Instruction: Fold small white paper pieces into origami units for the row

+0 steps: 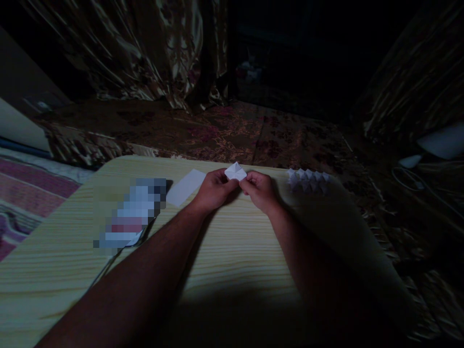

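Observation:
Between my two hands is a small piece of folded white paper (235,171), diamond-shaped with crease lines meeting near its top corner. My left hand (214,190) pinches its lower left side, thumb in front. At the lower right edge my right hand (260,189) grips it too, with thumb and fingers closed together. The fingers behind the paper are partly hidden. Just left of my left hand, a flat white paper sheet (186,186) lies on the table. Several small folded paper pieces (308,180) stand in rows to the right of my right hand.
The light wooden table (232,251) has rounded far corners. On its left lies a pixelated, unrecognisable object (132,212) with a cable (99,275) leading toward me. Beyond the table are a patterned cloth-covered ledge (217,128) and curtains (174,53). A white cord (427,186) hangs at the right.

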Demonstrator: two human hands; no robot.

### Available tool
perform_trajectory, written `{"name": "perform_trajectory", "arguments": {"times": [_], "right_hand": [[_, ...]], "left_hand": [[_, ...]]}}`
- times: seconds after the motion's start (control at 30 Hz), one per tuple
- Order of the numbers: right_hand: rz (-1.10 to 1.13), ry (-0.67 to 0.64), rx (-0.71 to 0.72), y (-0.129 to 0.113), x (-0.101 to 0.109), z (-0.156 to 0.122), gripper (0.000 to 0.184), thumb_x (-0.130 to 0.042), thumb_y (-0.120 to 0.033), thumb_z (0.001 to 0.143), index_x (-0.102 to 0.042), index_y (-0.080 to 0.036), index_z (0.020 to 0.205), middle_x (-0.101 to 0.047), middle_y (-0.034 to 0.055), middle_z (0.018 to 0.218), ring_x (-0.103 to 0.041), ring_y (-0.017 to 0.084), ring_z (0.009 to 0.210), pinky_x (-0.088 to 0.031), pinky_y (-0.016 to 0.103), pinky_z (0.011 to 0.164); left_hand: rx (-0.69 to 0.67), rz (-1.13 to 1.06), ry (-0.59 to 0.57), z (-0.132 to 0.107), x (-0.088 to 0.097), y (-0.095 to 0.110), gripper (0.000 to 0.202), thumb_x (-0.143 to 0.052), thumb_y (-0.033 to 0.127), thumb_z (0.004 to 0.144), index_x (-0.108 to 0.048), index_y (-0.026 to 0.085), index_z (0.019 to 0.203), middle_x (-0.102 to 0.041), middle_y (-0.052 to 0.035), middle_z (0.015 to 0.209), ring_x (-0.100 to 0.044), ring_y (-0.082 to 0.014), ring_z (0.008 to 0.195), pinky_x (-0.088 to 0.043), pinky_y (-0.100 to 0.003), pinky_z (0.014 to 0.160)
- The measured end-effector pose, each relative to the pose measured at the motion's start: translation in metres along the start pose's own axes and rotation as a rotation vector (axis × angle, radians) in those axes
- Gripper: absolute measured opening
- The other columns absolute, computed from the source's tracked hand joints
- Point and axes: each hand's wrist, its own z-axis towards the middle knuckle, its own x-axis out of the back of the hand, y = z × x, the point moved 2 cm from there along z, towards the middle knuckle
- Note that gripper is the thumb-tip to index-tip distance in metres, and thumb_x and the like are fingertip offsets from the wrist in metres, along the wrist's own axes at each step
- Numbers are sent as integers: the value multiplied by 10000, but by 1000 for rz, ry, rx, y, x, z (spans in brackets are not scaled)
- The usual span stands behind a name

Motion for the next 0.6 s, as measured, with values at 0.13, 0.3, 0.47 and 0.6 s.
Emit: {"name": "perform_trajectory", "arguments": {"times": [0.13, 0.3, 0.47, 0.6], "right_hand": [[-21, 17, 7, 1, 0, 1, 174, -588, -315, 716, -508, -193, 624, -507, -48, 524, -429, 92, 501, -316, 223, 492], [-32, 35, 7, 2, 1, 1, 183, -586, -319, 722, -515, -189, 615, -500, -49, 523, -421, 89, 496, -309, 222, 486], [-43, 54, 13, 2, 2, 1, 177, -600, -311, 713, -528, -187, 609, -494, -50, 515, -417, 89, 492, -306, 222, 482], [-25, 52, 4, 2, 2, 1, 177, -614, -317, 697, -533, -187, 609, -501, -49, 516, -419, 90, 486, -313, 224, 477]], "left_hand": [[-8, 6, -12, 0, -1, 1, 232, -666, 302, 722, -665, 113, 857, -649, -30, 746, -527, -115, 606, -386, -226, 565], [2, 7, -4, 0, 0, 0, 240, -678, 297, 710, -676, 114, 865, -657, -32, 752, -537, -117, 615, -398, -229, 577], [10, -9, 3, -1, -2, 3, 246, -699, 296, 682, -685, 119, 852, -671, -29, 752, -561, -130, 632, -417, -231, 601], [23, 6, 14, -2, -3, 5, 231, -696, 298, 674, -683, 116, 816, -658, -22, 719, -533, -119, 594, -383, -217, 552]]}}
